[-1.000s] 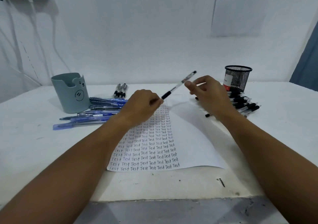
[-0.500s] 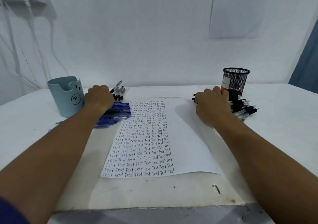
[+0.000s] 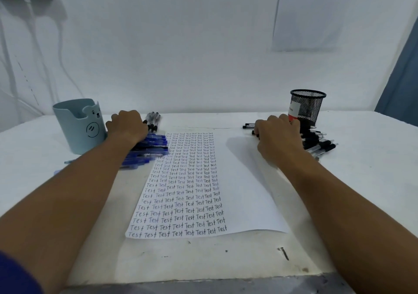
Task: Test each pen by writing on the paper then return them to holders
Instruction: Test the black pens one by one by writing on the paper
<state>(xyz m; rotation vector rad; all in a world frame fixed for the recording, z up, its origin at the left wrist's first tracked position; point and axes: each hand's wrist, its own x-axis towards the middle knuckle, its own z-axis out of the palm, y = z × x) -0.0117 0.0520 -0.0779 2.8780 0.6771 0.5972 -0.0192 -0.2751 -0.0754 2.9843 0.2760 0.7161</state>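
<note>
A person leans over a white table [image 3: 362, 180] with both forearms stretched out. In the middle lies the paper [image 3: 244, 192], its left half filled with rows of the handwritten word "Test", its right half blank.

The left hand [image 3: 127, 125] rests knuckles-up on the pile of blue pens [image 3: 151, 149], which lies just beside the paper's left edge. Its fingers curl down over the far end of the pile (whether they actually grip a pen I cannot tell, since the back of the hand hides them). Just left of that hand stands the pale blue bear-faced holder [image 3: 81, 126], upright. Behind the hand a few black pens [image 3: 152, 120] lie side by side.

The right hand [image 3: 279, 135] lies over the heap of black-capped pens [image 3: 316, 142] to the right of the paper, fingers bent downward onto them; their tips are hidden too. The black mesh holder [image 3: 307, 107] stands upright just beyond, touching the heap.

A dark screw [image 3: 283, 253] lies near the table's front edge.
</note>
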